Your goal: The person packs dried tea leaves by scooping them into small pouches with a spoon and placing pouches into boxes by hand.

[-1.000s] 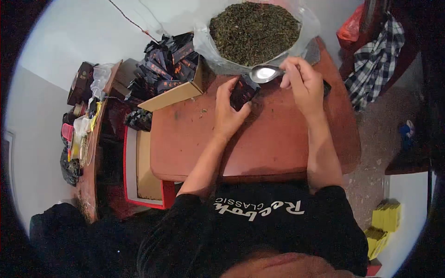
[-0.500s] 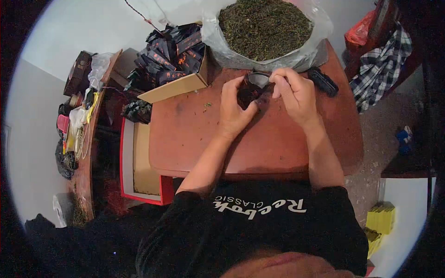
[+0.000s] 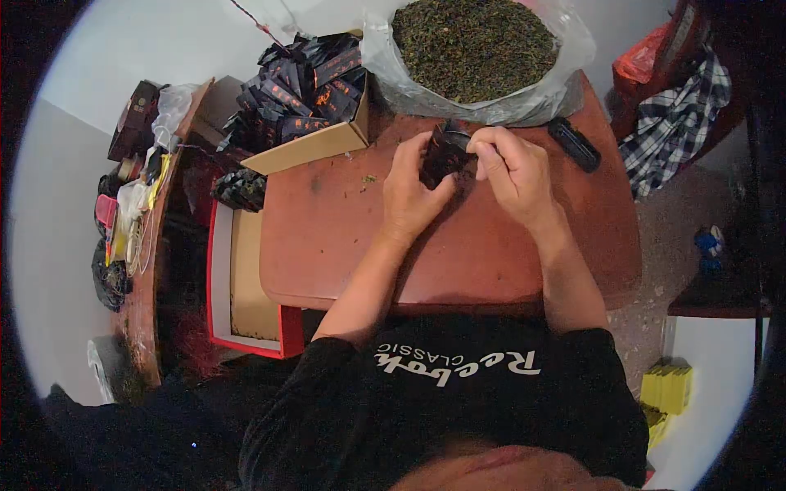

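My left hand is wrapped round a small dark packet above the wooden table. The packet's mouth faces up and its inside is too dark to make out. My right hand pinches a metal spoon, whose bowl is partly hidden at the packet's mouth. Behind both hands, a clear plastic bag lies open, full of dried green-brown leaves. A cardboard box at the back left holds several black packets with orange print.
A black oblong object lies right of my right hand. Down at the left is a red-edged box, beside a cluttered shelf. A checkered cloth hangs at the right. Yellow packs are at the lower right.
The spoon has moved left and down from beside the packet to its mouth, and its bowl is now partly hidden. The view has shifted, showing more of the black oblong object.
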A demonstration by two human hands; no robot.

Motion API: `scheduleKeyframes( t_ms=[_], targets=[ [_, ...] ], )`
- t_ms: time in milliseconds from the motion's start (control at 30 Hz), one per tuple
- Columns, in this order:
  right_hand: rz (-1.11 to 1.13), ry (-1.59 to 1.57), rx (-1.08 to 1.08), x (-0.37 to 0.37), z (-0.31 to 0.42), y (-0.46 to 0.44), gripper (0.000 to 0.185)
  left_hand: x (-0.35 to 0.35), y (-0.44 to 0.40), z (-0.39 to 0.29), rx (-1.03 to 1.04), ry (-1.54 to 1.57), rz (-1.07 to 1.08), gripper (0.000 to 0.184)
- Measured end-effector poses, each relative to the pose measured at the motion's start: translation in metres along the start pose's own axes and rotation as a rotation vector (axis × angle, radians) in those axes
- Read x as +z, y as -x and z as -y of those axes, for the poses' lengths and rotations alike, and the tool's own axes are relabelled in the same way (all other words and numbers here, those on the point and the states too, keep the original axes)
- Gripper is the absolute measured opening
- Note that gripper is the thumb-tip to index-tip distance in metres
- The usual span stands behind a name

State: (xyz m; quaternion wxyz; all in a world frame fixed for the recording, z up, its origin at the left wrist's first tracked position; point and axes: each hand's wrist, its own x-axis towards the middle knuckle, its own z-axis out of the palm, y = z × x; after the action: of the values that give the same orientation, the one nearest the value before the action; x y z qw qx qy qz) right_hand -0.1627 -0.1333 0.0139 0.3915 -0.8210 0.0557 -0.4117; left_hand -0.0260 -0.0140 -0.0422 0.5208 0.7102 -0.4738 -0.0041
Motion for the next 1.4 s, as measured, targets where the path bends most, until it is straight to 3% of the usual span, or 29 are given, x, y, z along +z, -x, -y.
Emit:
scheduleKeyframes(
  t_ms=[400, 600, 900, 1000, 1300, 1400],
  targets=[
    [0.022, -0.024, 0.055, 0.004, 0.001, 0.002, 0.015, 0.005, 0.003, 0.004, -0.011, 0.033, -0.025, 0.072],
    [0.023, -0.03, 0.049, 0.002, -0.001, 0.002, 0.015, 0.009, 0.002, 0.012, -0.054, 0.186, -0.056, 0.067],
    [-0.077, -0.078, 0.057, -0.005, 0.001, 0.001, 0.021, 0.004, -0.001, 0.014, 0.031, 0.089, -0.074, 0.066],
    [-0.065, -0.135, 0.078, -0.005, -0.002, 0.001, 0.022, 0.003, -0.001, 0.014, -0.072, 0.173, -0.047, 0.066],
    [-0.059, -0.273, 0.149, -0.007, -0.005, 0.001, 0.023, -0.003, -0.003, 0.018, 0.002, 0.157, 0.002, 0.065],
    [-0.051, -0.24, 0.133, -0.008, -0.004, 0.0, 0.023, -0.002, -0.003, 0.015, -0.077, 0.239, -0.004, 0.063]
  ],
)
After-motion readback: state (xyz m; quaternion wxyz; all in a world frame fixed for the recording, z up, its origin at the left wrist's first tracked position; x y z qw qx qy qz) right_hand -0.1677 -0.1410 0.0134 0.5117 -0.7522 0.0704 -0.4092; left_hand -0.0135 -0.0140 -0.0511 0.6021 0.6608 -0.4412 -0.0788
